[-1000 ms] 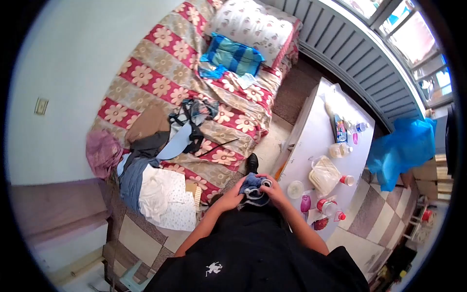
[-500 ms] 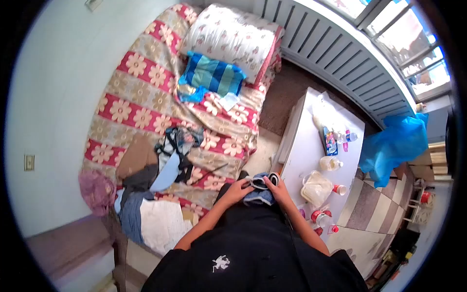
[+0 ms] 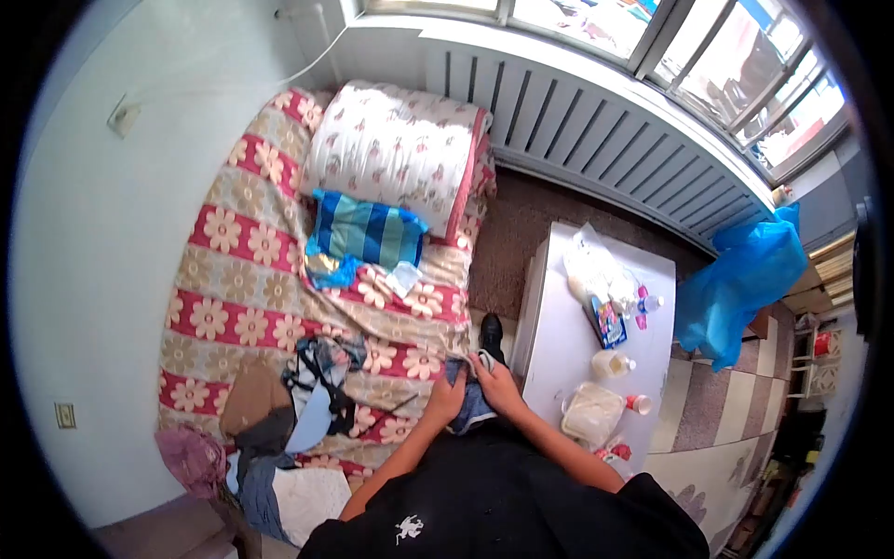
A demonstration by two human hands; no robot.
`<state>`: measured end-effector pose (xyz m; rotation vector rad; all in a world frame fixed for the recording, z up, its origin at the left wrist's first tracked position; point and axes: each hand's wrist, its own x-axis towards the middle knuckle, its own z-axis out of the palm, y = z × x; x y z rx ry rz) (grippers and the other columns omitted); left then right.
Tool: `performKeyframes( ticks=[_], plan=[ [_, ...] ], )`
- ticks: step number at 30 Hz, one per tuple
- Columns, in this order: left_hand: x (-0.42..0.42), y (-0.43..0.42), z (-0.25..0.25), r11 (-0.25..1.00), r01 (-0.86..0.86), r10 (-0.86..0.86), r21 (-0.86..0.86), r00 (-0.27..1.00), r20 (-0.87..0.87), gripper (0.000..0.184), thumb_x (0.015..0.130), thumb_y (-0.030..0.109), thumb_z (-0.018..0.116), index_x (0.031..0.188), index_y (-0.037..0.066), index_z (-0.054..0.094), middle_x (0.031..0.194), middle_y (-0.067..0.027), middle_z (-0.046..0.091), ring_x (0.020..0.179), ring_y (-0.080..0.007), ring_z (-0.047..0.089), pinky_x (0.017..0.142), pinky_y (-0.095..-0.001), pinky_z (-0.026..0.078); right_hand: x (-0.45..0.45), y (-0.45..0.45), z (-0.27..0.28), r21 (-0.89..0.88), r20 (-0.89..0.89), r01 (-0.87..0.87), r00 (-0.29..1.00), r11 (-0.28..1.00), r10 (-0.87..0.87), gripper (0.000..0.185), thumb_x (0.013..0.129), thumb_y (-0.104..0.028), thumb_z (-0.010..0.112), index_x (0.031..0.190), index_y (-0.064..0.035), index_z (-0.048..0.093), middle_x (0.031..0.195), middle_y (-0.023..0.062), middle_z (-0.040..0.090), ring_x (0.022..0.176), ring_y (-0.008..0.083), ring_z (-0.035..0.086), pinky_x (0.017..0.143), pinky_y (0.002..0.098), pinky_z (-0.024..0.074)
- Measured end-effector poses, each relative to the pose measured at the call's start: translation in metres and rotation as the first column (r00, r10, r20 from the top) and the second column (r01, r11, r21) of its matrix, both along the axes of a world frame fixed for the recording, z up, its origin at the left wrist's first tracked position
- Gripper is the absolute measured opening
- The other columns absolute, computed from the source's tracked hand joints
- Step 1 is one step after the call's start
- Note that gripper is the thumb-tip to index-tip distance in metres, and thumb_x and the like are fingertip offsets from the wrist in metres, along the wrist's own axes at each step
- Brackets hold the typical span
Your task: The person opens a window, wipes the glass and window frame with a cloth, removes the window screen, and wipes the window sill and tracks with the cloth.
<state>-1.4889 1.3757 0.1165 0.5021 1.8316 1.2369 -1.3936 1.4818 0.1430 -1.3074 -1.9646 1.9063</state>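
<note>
A blue cloth item with pale edging (image 3: 473,406) is held in front of the black shirt, between both hands. My left hand (image 3: 448,395) grips its left side, fingers closed on the fabric. On its right side, my right hand (image 3: 497,387) is closed on the upper edge. The hands are close together, and the cloth hangs below them. Just beyond is a black shoe (image 3: 492,328) on the floor.
Left, a flowered bed (image 3: 223,231) bears a rolled quilt (image 3: 396,149), a blue checked pillow (image 3: 368,229) and piled clothes (image 3: 312,498). Right, a white table (image 3: 549,349) holds bottles (image 3: 612,363), bags and a cup. A blue plastic bag (image 3: 736,289) hangs beyond it.
The view has swung up toward the window. Both hands have shifted on the cloth; its rounded dark opening, seen earlier, no longer shows, and the fabric now hangs lower.
</note>
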Motion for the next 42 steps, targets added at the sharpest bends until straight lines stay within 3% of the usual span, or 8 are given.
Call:
performKeyframes(
  ticks=[8,14,17,19,23,26,34,42],
  plan=[
    [-0.069,0.169,0.071,0.981,-0.187,0.195,0.057,0.910,-0.366,0.047,0.103,0.037,0.046,0.108,-0.008,0.062,0.098,-0.0286,0.067,0.098,-0.0410,0.065,0.083,-0.0433,0.049,-0.040,0.161,0.036,-0.384,-0.351,-0.023,0.929,0.923,-0.123,0.051,0.097,-0.038,0.062,0.132,-0.0041,0.048,0.118,0.0029,0.057,0.106,0.0105,0.053,0.096,0.0261,0.0411],
    [-0.094,0.292,0.122,0.918,-0.320,0.315,0.236,0.947,0.060,0.050,0.102,0.039,0.051,0.121,-0.007,0.059,0.117,-0.0135,0.064,0.108,-0.0204,0.059,0.096,-0.0333,0.044,-0.061,0.261,0.053,-0.519,-0.467,-0.040,0.850,0.854,-0.244,0.057,0.097,-0.040,0.061,0.139,-0.0053,0.044,0.125,0.0068,0.055,0.113,0.0142,0.052,0.099,0.0283,0.0402],
    [-0.105,0.331,0.136,0.871,-0.387,0.408,0.303,0.913,-0.008,0.049,0.103,0.038,0.051,0.120,-0.007,0.059,0.116,-0.0121,0.065,0.105,-0.0204,0.060,0.095,-0.0328,0.045,-0.084,0.289,0.075,-0.678,-0.474,-0.011,0.771,0.735,-0.425,0.049,0.099,-0.034,0.059,0.137,-0.0061,0.045,0.126,0.0052,0.056,0.110,0.0123,0.054,0.096,0.0282,0.0432],
    [-0.117,0.353,0.136,0.838,-0.401,0.496,0.371,0.842,-0.211,0.051,0.102,0.040,0.051,0.118,-0.008,0.059,0.112,-0.0112,0.065,0.101,-0.0213,0.060,0.093,-0.0336,0.046,-0.098,0.309,0.059,-0.592,-0.452,0.028,0.816,0.806,-0.360,0.045,0.099,-0.034,0.059,0.133,-0.0074,0.049,0.120,0.0041,0.058,0.106,0.0107,0.055,0.093,0.0267,0.0439],
    [-0.202,0.366,0.044,0.862,-0.414,0.380,0.291,0.910,0.169,0.052,0.104,0.039,0.045,0.124,-0.008,0.058,0.124,-0.0136,0.062,0.113,-0.0215,0.057,0.100,-0.0322,0.042,-0.121,0.353,0.052,-0.490,-0.428,0.122,0.829,0.863,-0.360,0.029,0.098,-0.033,0.061,0.114,-0.0095,0.058,0.098,-0.0026,0.058,0.089,0.0058,0.051,0.083,0.0221,0.0412],
    [-0.218,0.380,0.084,0.814,-0.438,0.096,0.381,0.749,0.655,0.060,0.105,0.049,0.031,0.144,0.006,0.046,0.134,-0.0086,0.058,0.120,-0.0208,0.056,0.107,-0.0351,0.040,-0.138,0.396,0.063,-0.343,-0.436,0.093,0.866,0.935,-0.246,0.024,0.099,-0.031,0.059,0.109,-0.0091,0.060,0.093,-0.0041,0.057,0.087,0.0048,0.049,0.080,0.0209,0.0397],
    [-0.293,0.448,0.089,0.702,-0.633,-0.001,0.326,0.457,0.889,0.064,0.103,0.055,0.030,0.154,0.016,0.029,0.137,-0.0159,0.054,0.123,-0.0317,0.054,0.106,-0.0456,0.042,-0.184,0.519,0.100,0.003,-0.301,-0.063,0.952,0.998,0.061,0.028,0.101,-0.031,0.054,0.107,-0.0047,0.062,0.093,-0.0014,0.061,0.087,0.0070,0.053,0.082,0.0212,0.0425],
    [-0.356,0.567,0.109,0.842,-0.218,-0.112,0.494,0.824,0.556,0.063,0.105,0.050,0.029,0.157,0.019,0.017,0.140,-0.0171,0.051,0.126,-0.0282,0.053,0.109,-0.0366,0.038,-0.263,0.611,0.099,0.081,-0.350,-0.321,0.877,0.943,0.329,0.053,0.088,-0.034,0.075,0.125,-0.0006,0.055,0.124,0.0139,0.054,0.111,0.0219,0.059,0.093,0.0342,0.0492]
  ],
)
